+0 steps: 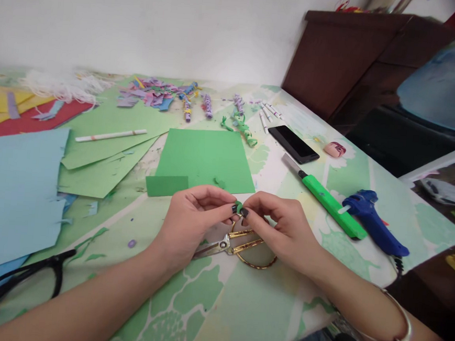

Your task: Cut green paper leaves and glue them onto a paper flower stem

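Note:
Between my two hands is a small curled piece of green paper (239, 207), pinched at the fingertips. My left hand (192, 215) is closed, thumb and finger pressed on the paper's left side. Closed as well, my right hand (282, 224) pinches it from the right. Under the hands lie gold-handled scissors (225, 244), partly covered by my right hand. Just beyond sits a green paper sheet (208, 156) with a small green strip (167, 185) at its near left corner. A green scrap (219, 182) rests on the sheet.
On the right lie a black phone (295, 143), a green lighter (331, 205) and a blue glue gun (375, 219). Paper scraps (154, 94) and small paper figures (208, 106) are at the back. Blue sheets (13, 190), a white pen (111, 135) and glasses (25, 280) are left.

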The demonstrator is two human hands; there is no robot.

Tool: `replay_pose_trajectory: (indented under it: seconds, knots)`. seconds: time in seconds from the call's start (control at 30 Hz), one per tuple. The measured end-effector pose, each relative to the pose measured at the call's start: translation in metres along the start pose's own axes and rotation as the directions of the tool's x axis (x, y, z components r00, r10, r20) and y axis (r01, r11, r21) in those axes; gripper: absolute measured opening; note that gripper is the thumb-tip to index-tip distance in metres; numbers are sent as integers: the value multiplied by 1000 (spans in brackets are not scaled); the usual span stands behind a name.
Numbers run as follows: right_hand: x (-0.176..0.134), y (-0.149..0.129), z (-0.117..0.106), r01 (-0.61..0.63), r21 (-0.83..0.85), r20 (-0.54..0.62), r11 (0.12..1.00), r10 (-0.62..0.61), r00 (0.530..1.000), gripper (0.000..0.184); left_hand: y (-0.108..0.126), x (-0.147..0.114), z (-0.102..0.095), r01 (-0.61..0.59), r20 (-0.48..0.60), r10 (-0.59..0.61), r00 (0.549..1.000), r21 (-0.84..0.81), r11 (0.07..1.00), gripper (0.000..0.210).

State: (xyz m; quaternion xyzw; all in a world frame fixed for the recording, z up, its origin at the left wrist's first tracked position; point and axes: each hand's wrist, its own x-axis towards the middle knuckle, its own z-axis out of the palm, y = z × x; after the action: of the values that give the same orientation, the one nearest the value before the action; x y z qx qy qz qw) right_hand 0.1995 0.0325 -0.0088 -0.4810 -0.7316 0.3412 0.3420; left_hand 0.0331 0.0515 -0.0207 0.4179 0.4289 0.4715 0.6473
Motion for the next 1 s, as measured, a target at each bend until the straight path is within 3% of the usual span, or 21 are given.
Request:
replay_pose_trajectory:
  seconds: [0.53, 1.0]
  knots:
    - [0, 2, 1, -32, -43, -21, 999, 31, 999, 14, 0, -2, -2, 14, 47, -12, 999, -28, 1000, 11]
    - [1, 2, 0, -22, -21, -36, 1000, 22, 999, 13, 0, -1, -1, 37, 20, -36, 999, -36, 999, 20]
